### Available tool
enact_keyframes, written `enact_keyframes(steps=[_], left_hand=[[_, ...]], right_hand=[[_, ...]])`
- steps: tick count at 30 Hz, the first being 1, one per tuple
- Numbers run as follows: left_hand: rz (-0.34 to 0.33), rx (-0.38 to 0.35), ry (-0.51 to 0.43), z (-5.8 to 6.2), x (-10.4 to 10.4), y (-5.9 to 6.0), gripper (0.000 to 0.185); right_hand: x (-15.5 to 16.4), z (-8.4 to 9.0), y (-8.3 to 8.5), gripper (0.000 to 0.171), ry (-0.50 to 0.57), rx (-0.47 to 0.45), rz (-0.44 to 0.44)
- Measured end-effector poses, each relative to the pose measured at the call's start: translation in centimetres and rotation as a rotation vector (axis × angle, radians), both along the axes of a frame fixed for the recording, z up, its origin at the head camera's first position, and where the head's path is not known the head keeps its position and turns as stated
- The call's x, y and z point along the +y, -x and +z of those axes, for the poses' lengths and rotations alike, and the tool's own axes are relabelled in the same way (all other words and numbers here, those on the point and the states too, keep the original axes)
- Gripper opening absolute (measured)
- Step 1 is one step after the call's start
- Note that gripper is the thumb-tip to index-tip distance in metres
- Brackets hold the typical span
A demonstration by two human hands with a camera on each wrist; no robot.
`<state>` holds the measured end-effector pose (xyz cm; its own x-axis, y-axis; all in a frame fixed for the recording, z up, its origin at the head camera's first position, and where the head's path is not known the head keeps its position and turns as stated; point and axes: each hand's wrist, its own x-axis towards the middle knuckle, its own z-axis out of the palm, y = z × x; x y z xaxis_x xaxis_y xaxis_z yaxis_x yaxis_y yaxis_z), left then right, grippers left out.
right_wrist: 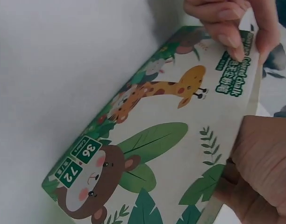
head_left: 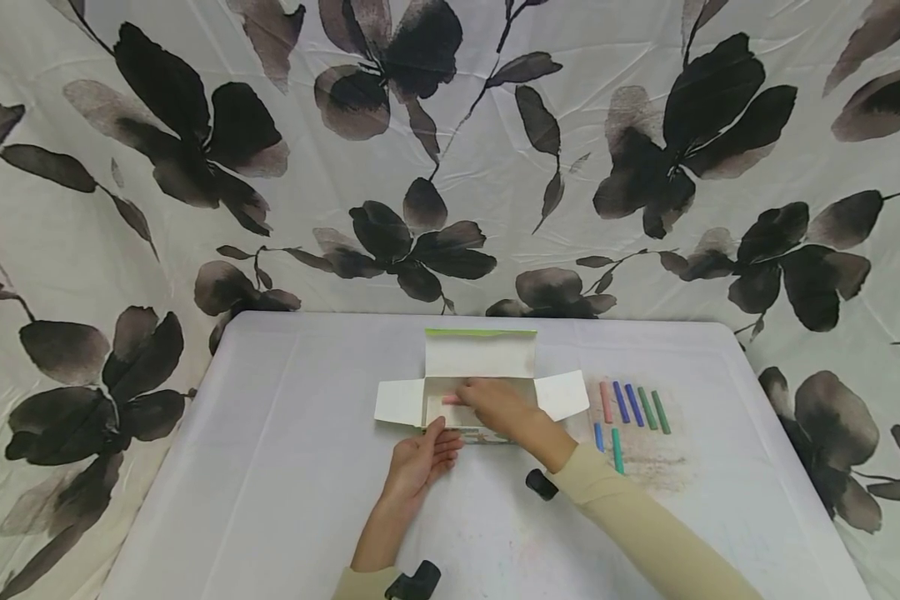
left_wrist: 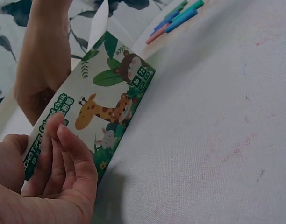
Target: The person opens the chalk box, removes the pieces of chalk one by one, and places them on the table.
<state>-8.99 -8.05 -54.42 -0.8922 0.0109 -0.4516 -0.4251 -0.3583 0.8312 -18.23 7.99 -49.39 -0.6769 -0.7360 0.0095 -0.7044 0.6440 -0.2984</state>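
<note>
An open chalk box (head_left: 480, 355) stands near the table's middle, its lid folded back and side flaps spread. Its printed front, with a giraffe (right_wrist: 167, 88) and the words "Colored chalk", faces the person. My left hand (head_left: 414, 462) holds the front wall by its left end, thumb over the top edge and fingers across the print. Reaching in over that wall, my right hand (head_left: 495, 406) has its fingers curled down inside the box. A pink chalk stick (head_left: 450, 400) pokes out to the left from its fingertips. In both wrist views the wall hides those fingertips.
Right of the box lie a pink chalk stick (head_left: 606, 402), blue sticks (head_left: 621, 402) and green sticks (head_left: 661, 412) in a row. A shorter blue stick (head_left: 598, 437) and a teal one (head_left: 617, 451) lie nearer. Chalk dust marks the white table (head_left: 270, 467) there.
</note>
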Motion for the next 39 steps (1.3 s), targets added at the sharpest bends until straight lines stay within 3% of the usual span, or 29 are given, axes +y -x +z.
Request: enact_keyframes(steps=[7,10,13,20,26,31,39], left_hand=[[-0.003,0.004,-0.004,-0.1,-0.1,0.0,0.052],[-0.011,0.013,0.000,-0.2,-0.2,0.0,0.052],[-0.013,0.015,0.003,-0.2,-0.2,0.0,0.051],[-0.018,0.015,0.008,-0.3,-0.2,0.1,0.050],[-0.018,0.021,0.003,-0.3,-0.1,0.1,0.053],[-0.018,0.020,0.000,-0.3,-0.1,0.1,0.055],[-0.027,0.024,0.024,-0.3,-0.2,0.1,0.056]], right_hand=[[-1.0,-0.9,0.3,0.021,-0.136,0.282,0.088],[-1.2,-1.1,0.5,0.027,-0.191,0.338,0.103],[-1.3,-1.2,0.7,0.031,-0.193,0.331,0.119],[-0.9,-1.4,1.3,0.022,-0.096,0.154,0.155],[-0.1,-1.0,1.7,0.012,-0.009,-0.072,0.133],[1.4,-0.3,1.9,0.004,0.111,-0.188,0.127],[4.2,1.0,2.0,0.026,0.330,-0.321,0.054]])
